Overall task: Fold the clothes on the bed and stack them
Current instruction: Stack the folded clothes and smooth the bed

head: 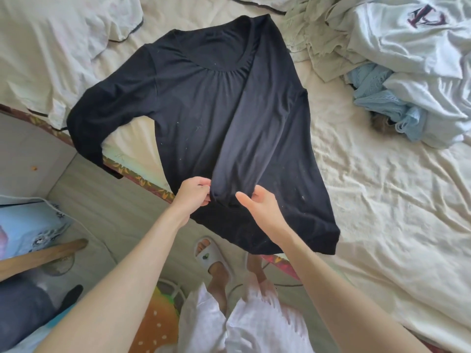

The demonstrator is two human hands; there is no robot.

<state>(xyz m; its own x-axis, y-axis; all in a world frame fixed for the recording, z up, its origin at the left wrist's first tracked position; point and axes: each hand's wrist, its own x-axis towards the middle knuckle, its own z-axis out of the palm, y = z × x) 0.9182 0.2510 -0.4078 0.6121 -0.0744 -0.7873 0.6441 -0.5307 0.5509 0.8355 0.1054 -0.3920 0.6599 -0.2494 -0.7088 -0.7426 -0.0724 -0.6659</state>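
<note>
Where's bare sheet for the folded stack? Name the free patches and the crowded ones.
Free: bare sheet right of the black top, below the unfolded pile. Crowded: upper right under that pile; upper left under the white bedding.

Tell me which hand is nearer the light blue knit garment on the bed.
Right. The right hand grips the black top's folded sleeve, closer to the light blue knit garment; the left hand pinches it farther away.
</note>
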